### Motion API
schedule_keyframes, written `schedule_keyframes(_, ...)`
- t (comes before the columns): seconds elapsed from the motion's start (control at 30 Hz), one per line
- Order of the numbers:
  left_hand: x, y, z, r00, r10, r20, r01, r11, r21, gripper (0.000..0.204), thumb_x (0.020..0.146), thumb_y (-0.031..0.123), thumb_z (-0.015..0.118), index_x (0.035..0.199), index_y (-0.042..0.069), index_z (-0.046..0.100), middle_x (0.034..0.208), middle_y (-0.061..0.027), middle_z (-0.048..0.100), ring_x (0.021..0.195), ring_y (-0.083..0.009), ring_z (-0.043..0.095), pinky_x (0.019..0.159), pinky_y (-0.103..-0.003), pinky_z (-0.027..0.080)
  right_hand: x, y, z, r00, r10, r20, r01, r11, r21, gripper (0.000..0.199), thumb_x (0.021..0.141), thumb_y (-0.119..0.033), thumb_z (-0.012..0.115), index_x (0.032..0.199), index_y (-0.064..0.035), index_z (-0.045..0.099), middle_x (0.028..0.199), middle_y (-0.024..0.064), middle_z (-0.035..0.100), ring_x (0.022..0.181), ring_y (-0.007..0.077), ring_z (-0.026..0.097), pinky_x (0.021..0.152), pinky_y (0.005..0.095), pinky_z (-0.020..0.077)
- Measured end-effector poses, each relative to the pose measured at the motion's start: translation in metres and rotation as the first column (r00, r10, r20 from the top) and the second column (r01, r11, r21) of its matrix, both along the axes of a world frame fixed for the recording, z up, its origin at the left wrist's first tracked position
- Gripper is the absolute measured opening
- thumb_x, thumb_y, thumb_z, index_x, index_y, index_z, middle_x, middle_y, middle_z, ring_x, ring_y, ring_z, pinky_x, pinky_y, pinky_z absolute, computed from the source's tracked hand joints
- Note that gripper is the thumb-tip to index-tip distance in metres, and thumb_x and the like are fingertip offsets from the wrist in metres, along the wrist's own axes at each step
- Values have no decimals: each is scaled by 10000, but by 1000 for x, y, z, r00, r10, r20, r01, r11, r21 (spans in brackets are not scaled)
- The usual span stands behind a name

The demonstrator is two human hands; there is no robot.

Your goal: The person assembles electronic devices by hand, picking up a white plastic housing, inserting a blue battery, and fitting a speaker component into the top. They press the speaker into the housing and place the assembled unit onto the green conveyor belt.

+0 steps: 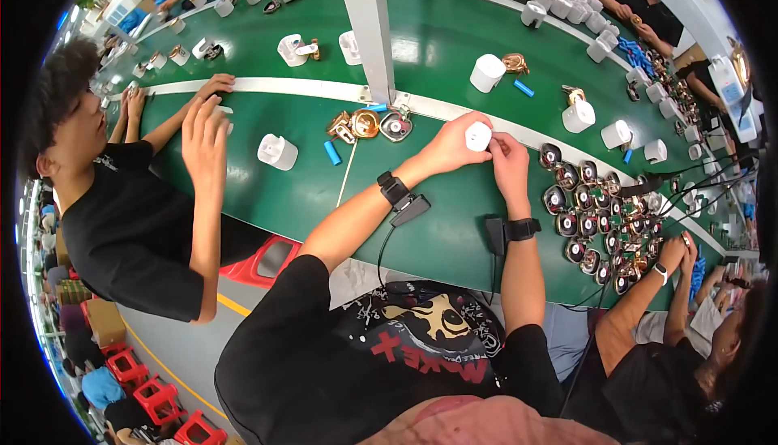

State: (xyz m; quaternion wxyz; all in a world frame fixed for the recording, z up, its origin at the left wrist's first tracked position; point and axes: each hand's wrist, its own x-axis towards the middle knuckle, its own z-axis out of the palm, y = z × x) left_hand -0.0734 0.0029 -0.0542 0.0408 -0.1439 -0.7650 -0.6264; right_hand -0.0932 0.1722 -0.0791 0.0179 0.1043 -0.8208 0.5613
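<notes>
My left hand [450,143] and my right hand [509,156] meet over the green belt [438,48], both closed on one small white plastic housing [478,135]. The left fingers grip it from the left, the right fingers pinch it from the right. Each wrist wears a black band with a cable. Just right of my hands lies a pile of round copper-and-black parts [596,218]. To the left sit a few copper parts [366,124], a blue cylinder [332,152] and a thin stick [348,171].
A person in black on my left reaches over the belt near a white housing [277,151]. Another person's hands [677,252] work at my right. More white housings [487,72] lie on the far belt. A white post [371,23] rises ahead. Red stools [154,396] stand below.
</notes>
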Motion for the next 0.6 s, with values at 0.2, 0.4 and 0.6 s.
schedule_keyframes(0.2,4,2,4,995,79,-56,-79,997,-9,489,673,112,812,1090,62,561,1005,-114,627,947,-243,635,828,-367,511,-69,9,23,979,-105,-173,141,967,212,237,875,-133,618,1068,-18,694,982,208,703,919,337,690,790,386,534)
schedule_keyframes(0.4,3,8,-2,998,51,-48,-50,999,16,495,688,114,807,1114,67,560,1022,-95,637,936,-215,628,840,-347,505,-159,33,-16,965,-83,-248,230,720,654,305,857,-212,640,1110,-45,672,1113,212,662,1013,395,636,852,460,525)
schedule_keyframes(0.6,8,-1,-5,997,60,-40,-59,998,32,489,698,124,810,1116,69,561,1022,-89,641,931,-191,623,846,-338,503,-133,-1,18,985,-104,-135,170,648,743,358,838,-247,667,1107,-11,659,1072,227,664,976,377,648,819,462,531)
